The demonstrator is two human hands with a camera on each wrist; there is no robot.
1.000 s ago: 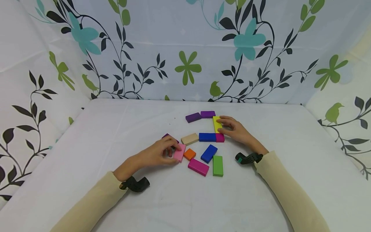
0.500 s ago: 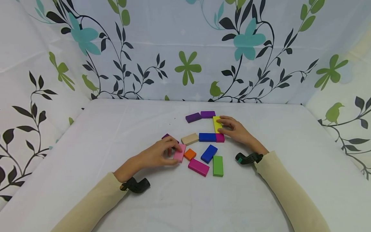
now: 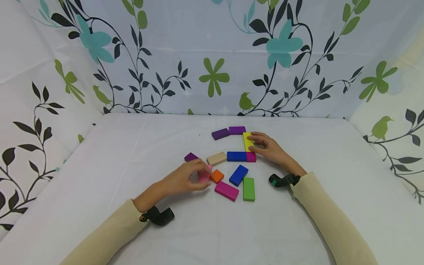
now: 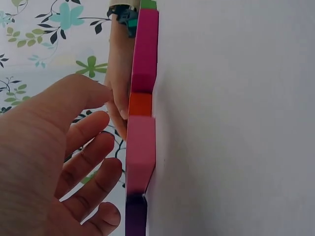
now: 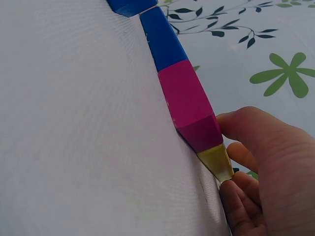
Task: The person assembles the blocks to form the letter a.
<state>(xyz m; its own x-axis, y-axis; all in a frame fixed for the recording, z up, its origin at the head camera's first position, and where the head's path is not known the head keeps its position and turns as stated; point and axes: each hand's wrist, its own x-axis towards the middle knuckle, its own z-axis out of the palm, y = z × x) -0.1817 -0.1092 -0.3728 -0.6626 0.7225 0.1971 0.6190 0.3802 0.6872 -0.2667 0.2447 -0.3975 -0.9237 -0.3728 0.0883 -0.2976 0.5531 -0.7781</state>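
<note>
At near left, the left hand (image 3: 182, 179) — fingers loose, gripping nothing — hovers by the pink block (image 4: 141, 147); far right, the right hand (image 3: 271, 150) touches the yellow block (image 3: 247, 141), grip unclear. Apparently arranging; next calls for clean withdrawal.

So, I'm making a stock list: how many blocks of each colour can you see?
Purple rectangular blocks: 3
Blue rectangular blocks: 2
Magenta rectangular blocks: 2
Yellow rectangular block: 1
Light-pink rectangular block: 1
Orange small block: 1
Green rectangular block: 1
Beige rectangular block: 1
Total visible: 12
</note>
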